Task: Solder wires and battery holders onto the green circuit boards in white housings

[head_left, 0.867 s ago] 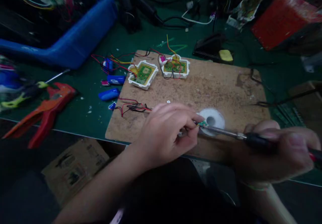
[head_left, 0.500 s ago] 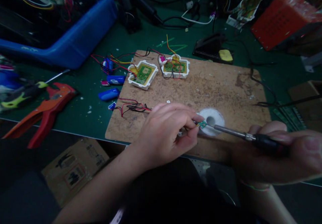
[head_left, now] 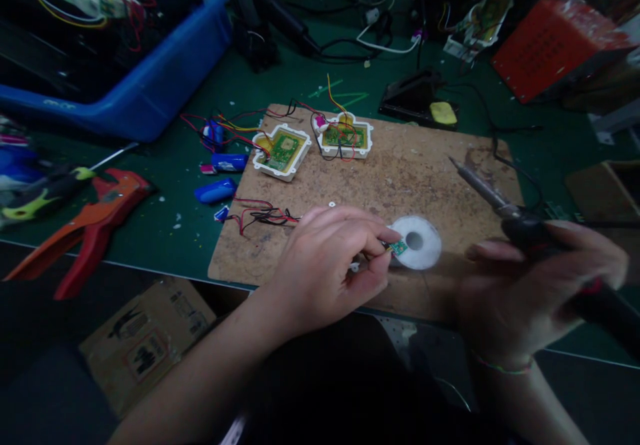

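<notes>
My left hand [head_left: 335, 262] pinches a small green circuit board [head_left: 399, 247] between thumb and fingertips, at the left edge of a white solder spool [head_left: 425, 244]. Red and black wires [head_left: 265, 214] run out from under that hand to the left. My right hand [head_left: 530, 285] is wrapped round the black handle of a soldering iron [head_left: 485, 192]; its metal tip points up and left, apart from the board. Two white cases with green boards, one on the left [head_left: 283, 152] and one on the right [head_left: 346, 136], lie on the brown work board [head_left: 400, 172].
Blue cylinders [head_left: 229, 162], red-handled cutters [head_left: 103, 225] and a screwdriver [head_left: 80, 173] lie at the left. A blue crate [head_left: 170, 78] stands behind them. An iron stand [head_left: 413, 98] with a yellow sponge [head_left: 443, 113] and a red box [head_left: 545, 48] are at the back right.
The soldering iron has lifted off the small circuit board and swung up and right, its tip now pointing up-left. My left hand holds the board almost unmoved. The view has shifted slightly.
</notes>
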The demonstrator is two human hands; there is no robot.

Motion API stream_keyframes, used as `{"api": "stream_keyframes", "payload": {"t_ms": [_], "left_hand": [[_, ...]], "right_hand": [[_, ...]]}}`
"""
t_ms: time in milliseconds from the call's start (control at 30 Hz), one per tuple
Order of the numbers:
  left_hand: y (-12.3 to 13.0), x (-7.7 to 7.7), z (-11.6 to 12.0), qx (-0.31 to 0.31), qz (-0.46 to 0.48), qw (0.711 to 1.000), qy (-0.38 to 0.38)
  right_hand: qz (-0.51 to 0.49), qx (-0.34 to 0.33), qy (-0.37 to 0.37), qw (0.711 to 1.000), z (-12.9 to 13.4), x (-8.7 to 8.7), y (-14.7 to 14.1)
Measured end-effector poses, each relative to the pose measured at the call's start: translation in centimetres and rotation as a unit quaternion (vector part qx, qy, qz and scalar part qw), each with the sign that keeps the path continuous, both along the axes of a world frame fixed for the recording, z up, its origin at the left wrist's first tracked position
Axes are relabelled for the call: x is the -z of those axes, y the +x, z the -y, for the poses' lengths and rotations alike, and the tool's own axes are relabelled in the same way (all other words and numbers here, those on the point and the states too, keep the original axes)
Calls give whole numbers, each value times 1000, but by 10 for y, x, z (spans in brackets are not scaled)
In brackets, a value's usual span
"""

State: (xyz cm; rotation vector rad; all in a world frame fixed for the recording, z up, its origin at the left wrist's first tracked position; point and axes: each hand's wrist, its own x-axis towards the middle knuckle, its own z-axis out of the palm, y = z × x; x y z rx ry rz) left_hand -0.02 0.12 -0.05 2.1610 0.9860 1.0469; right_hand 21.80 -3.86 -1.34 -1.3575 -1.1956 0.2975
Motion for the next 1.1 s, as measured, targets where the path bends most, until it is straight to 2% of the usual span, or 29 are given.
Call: {"api": "stream_keyframes", "payload": {"t_ms": [67, 200, 300, 567, 967, 1100], "left_hand": [[0, -1, 0, 2, -3, 1000, -3], [0, -2, 0, 9, -7, 1000, -4], [-1, -2, -1, 9, -5, 1000, -7], [-2, 0, -3, 27, 23, 999, -30], [0, -1, -4, 31, 33, 997, -62], [1, -1, -4, 37, 48, 996, -65]], "right_hand": [[4, -30, 3, 1000, -4, -7, -10], [-15, -168, -24, 985, -16, -11, -18], [-20, -202, -12, 979, -23, -5, -18], [-41, -222, -48, 973, -23, -1, -19], [-54, -219, -54, 973, -22, -2, -23], [-66, -227, -28, 971, -22, 1, -23]]}}
